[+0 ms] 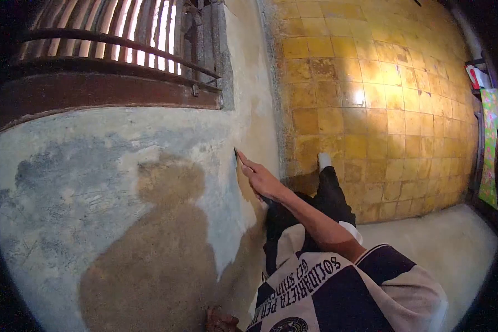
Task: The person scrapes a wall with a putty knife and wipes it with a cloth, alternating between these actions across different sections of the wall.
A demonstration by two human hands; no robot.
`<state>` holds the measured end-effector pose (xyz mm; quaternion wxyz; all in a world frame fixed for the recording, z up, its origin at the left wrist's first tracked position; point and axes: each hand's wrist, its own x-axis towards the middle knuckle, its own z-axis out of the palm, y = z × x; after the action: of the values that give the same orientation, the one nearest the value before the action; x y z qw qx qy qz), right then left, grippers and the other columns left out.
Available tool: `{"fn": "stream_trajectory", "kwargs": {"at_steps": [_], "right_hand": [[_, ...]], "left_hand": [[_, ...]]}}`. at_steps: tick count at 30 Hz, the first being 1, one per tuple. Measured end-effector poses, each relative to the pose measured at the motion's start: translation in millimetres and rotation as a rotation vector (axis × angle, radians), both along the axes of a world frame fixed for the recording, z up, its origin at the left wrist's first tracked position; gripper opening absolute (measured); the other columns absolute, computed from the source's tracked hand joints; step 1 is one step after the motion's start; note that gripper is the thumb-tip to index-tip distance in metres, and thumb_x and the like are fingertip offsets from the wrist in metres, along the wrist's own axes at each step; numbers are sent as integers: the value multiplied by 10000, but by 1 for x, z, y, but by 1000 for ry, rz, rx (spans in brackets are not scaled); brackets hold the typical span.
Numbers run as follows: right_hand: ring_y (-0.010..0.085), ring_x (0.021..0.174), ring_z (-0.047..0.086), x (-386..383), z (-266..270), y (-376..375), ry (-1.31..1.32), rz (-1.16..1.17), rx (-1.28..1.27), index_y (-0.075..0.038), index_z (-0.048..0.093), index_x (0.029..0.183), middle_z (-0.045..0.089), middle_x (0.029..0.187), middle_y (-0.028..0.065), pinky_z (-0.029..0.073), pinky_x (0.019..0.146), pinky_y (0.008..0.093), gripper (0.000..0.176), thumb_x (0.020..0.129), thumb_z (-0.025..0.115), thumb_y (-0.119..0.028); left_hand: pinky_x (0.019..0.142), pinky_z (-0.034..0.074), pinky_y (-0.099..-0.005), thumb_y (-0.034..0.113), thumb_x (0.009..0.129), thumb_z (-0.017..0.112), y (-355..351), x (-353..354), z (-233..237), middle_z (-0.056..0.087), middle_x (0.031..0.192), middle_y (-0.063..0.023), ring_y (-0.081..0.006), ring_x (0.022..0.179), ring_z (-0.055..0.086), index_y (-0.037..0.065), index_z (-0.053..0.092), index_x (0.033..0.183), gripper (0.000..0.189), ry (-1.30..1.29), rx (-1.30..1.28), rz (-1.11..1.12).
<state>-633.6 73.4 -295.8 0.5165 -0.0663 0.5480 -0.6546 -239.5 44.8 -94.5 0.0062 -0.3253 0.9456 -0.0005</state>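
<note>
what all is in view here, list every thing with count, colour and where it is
wall: 1, patchy grey-blue and cream, left
window: 1, brown with bars, upper left
floor tiles: many, yellow-brown, upper right
plain floor strip: 1, pale grey, lower right
flowered cloth: 1, mainly green, right edge
shadow: 1, dark, on the wall
unclear object: 1, reddish-brown, bottom edge
tool: 1, dark, in the right hand, tip at the wall
shirt: 1, dark and pale with lettering, bottom
trousers: 1 pair, dark, centre
right hand: 1, bare, around the tool
</note>
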Motion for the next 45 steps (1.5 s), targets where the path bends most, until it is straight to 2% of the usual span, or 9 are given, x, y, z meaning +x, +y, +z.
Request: {"fn": "stream_trajectory", "kwargs": {"at_steps": [3, 7, 18, 20, 24, 30, 33, 36, 45], "right_hand": [[102, 372, 353, -3, -10, 4, -8, 63, 22, -232, 188, 1504, 326, 508, -22, 418, 363, 292, 508, 1017, 335, -245], [164, 488, 522, 11, -23, 9, 139, 96, 19, -205, 242, 1491, 532, 648, 108, 499, 551, 352, 518, 987, 355, -249], [111, 422, 433, 10, -17, 13, -17, 87, 11, -142, 324, 1465, 408, 628, 15, 449, 417, 293, 481, 991, 358, -214], [188, 453, 522, 8, -38, -1, 209, 47, 87, -62, 406, 1380, 502, 618, 101, 488, 485, 357, 441, 975, 369, -229], [272, 495, 589, -14, -35, -4, 111, 65, 186, -34, 410, 1373, 596, 683, 197, 523, 610, 410, 454, 960, 356, -215], [242, 455, 563, 8, -25, 5, 294, -22, 46, -69, 426, 1382, 582, 654, 177, 516, 556, 399, 450, 964, 357, -222], [215, 453, 551, -8, -22, 7, 106, 71, 125, -99, 409, 1407, 569, 634, 164, 502, 520, 388, 459, 967, 359, -223], [122, 409, 441, 8, -27, 7, 73, 131, 96, -145, 379, 1439, 430, 568, 28, 440, 425, 309, 456, 989, 377, -212], [129, 396, 457, 12, -30, 9, 139, 107, 53, -147, 363, 1444, 475, 548, 45, 450, 427, 317, 453, 1002, 366, -246]], "left_hand": [[777, 524, -426, 225, 899, 563, 0, -1, -2, 548, 1206, -182, -316, 1042, 580, 46, 408, 1301, 466, -1, 16, 5], [767, 526, -421, 221, 897, 565, -3, -2, -2, 554, 1193, -179, -312, 1029, 585, 47, 414, 1286, 452, -7, 22, 1], [740, 530, -406, 210, 892, 572, -2, -1, 6, 572, 1157, -171, -302, 993, 600, 49, 429, 1245, 414, -28, 25, -14], [735, 531, -403, 208, 891, 573, -3, -1, 7, 575, 1150, -169, -300, 986, 603, 49, 432, 1237, 407, -29, 24, -18], [725, 532, -397, 204, 889, 576, -2, 0, 6, 582, 1137, -166, -296, 973, 608, 50, 437, 1222, 393, -28, 28, -21], [711, 535, -389, 198, 886, 580, -6, 0, 8, 591, 1118, -162, -291, 953, 616, 51, 445, 1200, 372, -34, 28, -31], [703, 536, -385, 195, 884, 582, -4, 1, 6, 596, 1108, -159, -288, 943, 621, 51, 449, 1189, 362, -31, 35, -29], [696, 537, -381, 192, 883, 584, -8, 1, 7, 601, 1098, -157, -285, 933, 625, 52, 453, 1177, 352, -30, 31, -41], [674, 540, -368, 184, 878, 589, -9, 5, 8, 615, 1069, -150, -277, 904, 637, 53, 466, 1144, 320, -17, 31, -56]]}}
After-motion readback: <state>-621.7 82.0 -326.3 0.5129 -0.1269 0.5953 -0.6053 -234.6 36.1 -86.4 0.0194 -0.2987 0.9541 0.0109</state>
